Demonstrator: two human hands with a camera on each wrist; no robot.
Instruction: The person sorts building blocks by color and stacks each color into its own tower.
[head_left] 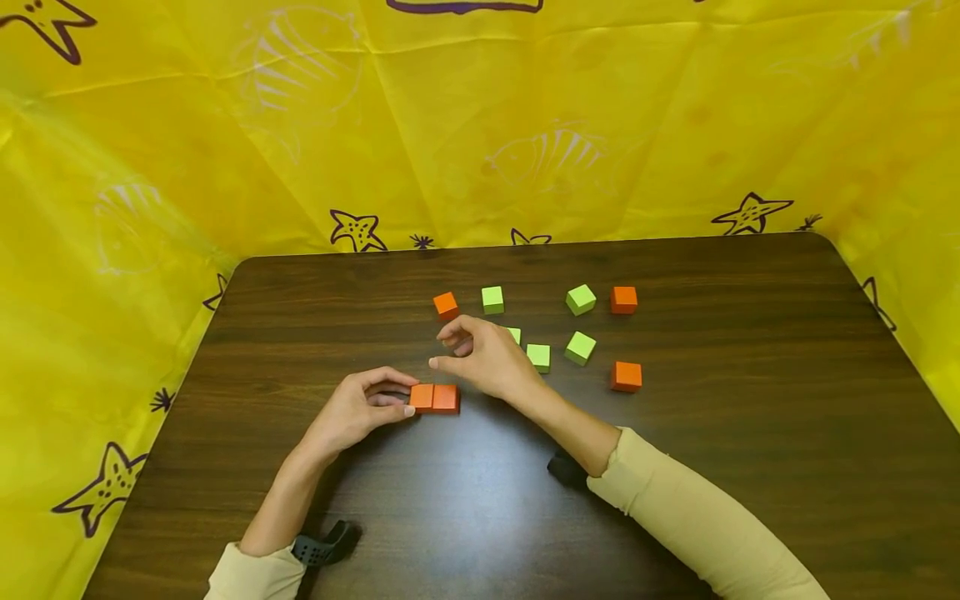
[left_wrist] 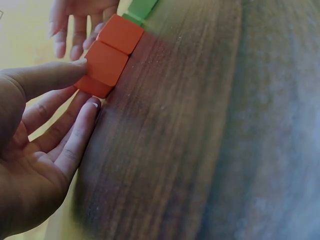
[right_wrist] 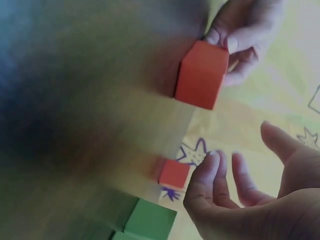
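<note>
Two orange cubes stand side by side on the table, the left cube (head_left: 422, 397) touching the right cube (head_left: 446, 398). My left hand (head_left: 352, 414) pinches the left cube between thumb and fingers; in the left wrist view, the thumb lies at its upper edge and fingertips at its lower side. Above and to the right of the pair, my right hand (head_left: 489, 358) is held with fingers loosely bent and nothing between them. Just beyond its fingertips lies another orange cube (head_left: 446, 305). Part of a green cube (head_left: 514, 335) is hidden behind this hand.
More green cubes (head_left: 581, 299) and two orange cubes (head_left: 626, 376) lie scattered farther back and to the right on the dark wooden table (head_left: 750, 400). A yellow patterned cloth (head_left: 465, 125) hangs around the table's far and side edges.
</note>
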